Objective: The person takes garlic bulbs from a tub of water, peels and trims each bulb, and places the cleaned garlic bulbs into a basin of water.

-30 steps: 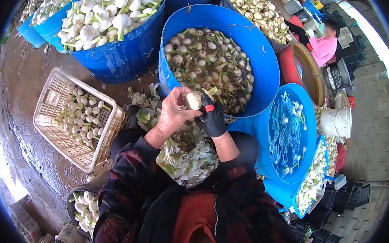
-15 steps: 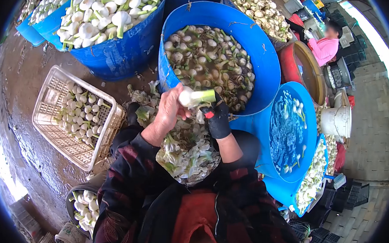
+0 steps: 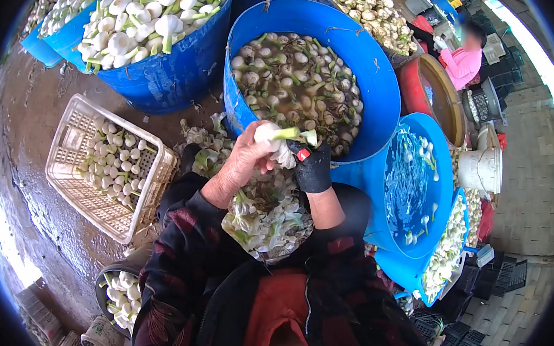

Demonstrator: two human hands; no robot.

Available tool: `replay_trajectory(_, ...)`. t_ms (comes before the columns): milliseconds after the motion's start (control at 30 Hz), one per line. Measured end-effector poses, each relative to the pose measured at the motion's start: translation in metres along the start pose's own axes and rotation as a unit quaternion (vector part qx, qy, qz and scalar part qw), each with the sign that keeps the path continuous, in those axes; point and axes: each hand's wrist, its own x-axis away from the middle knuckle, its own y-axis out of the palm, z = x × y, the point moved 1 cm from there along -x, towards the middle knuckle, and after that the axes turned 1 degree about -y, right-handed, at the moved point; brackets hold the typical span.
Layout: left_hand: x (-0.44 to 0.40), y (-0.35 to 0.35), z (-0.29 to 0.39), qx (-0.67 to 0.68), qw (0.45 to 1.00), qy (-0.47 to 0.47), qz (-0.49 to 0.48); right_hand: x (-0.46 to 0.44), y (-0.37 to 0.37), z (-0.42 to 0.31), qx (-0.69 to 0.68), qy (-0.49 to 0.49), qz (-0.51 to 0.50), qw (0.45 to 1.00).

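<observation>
My bare left hand (image 3: 250, 151) is closed round a white garlic bulb (image 3: 267, 132) whose green stem points right. My right hand (image 3: 313, 166), in a black fingerless-looking glove with a red band, is closed at the stem's end, with loose pale skin hanging between the hands. A green-and-white stem piece (image 3: 309, 137) shows at its fingertips. Whether it also holds a tool is hidden. Beneath both hands lies a heap of peeled skins (image 3: 268, 220) on my lap. Just beyond them stands a blue tub (image 3: 376, 84) of unpeeled bulbs in murky water.
A white crate (image 3: 62, 160) of small bulbs stands at the left. Behind it is a blue barrel (image 3: 162, 80) heaped with white bulbs. On the right, a light-blue tub (image 3: 442, 183) holds water and a few bulbs. A person in pink (image 3: 463, 65) sits at the upper right.
The bulb has turned from pointing at the camera to lying sideways, stem rightward. Since half a second ago the stem has become shorter and thinner, with loose skin now hanging below it.
</observation>
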Motion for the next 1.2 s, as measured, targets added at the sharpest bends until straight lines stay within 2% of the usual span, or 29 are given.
replay_trajectory(33,0.001,0.003,0.001,-0.054,0.998,0.038,0.019,0.001,0.000,0.000,0.004,-0.015,0.005,1.000)
replay_trajectory(67,0.002,0.005,-0.001,-0.040,0.997,0.046,0.046,0.000,-0.001,0.004,0.068,-0.055,0.011,0.996)
replay_trajectory(167,0.001,-0.004,-0.003,-0.019,0.999,0.045,-0.006,-0.007,-0.015,0.019,0.098,-0.054,0.051,0.992)
replay_trajectory(200,-0.001,-0.007,-0.005,0.007,0.998,0.041,-0.036,-0.009,-0.010,0.008,0.100,-0.031,0.098,0.990)
replay_trajectory(300,0.000,-0.008,-0.005,0.024,0.994,0.092,-0.050,-0.003,-0.029,0.011,0.274,-0.076,0.103,0.953)
replay_trajectory(333,0.000,-0.008,-0.002,0.015,0.994,0.097,-0.043,0.000,-0.063,0.042,0.490,-0.090,-0.043,0.866)
replay_trajectory(400,0.001,-0.008,0.003,-0.001,0.994,0.103,-0.030,0.017,-0.035,0.010,0.469,-0.119,-0.158,0.861)
replay_trajectory(467,-0.001,-0.012,0.000,0.003,0.995,0.095,-0.033,0.025,-0.025,-0.011,0.431,0.015,-0.218,0.876)
replay_trajectory(567,0.000,-0.013,-0.001,-0.062,0.994,0.094,-0.014,0.019,-0.014,-0.042,0.348,-0.150,-0.097,0.920)
replay_trajectory(600,-0.001,-0.013,-0.005,-0.079,0.992,0.098,-0.013,0.019,-0.005,-0.051,0.330,-0.144,-0.068,0.930)
replay_trajectory(733,-0.006,-0.015,-0.015,-0.210,0.968,0.138,-0.021,0.004,0.004,-0.051,0.430,-0.273,-0.099,0.855)
replay_trajectory(933,0.004,-0.007,0.009,-0.274,0.957,0.085,-0.046,0.002,0.004,-0.051,0.443,-0.245,-0.104,0.856)
replay_trajectory(1033,0.003,-0.005,0.012,-0.242,0.966,0.050,-0.074,0.002,0.002,-0.050,0.417,-0.185,-0.088,0.885)
replay_trajectory(1133,0.007,0.000,0.010,-0.059,0.994,0.025,-0.088,-0.002,-0.006,-0.040,0.392,-0.182,-0.066,0.899)
replay_trajectory(1200,0.006,0.001,0.005,-0.030,0.994,0.052,-0.093,0.000,-0.006,-0.044,0.338,-0.142,-0.064,0.928)
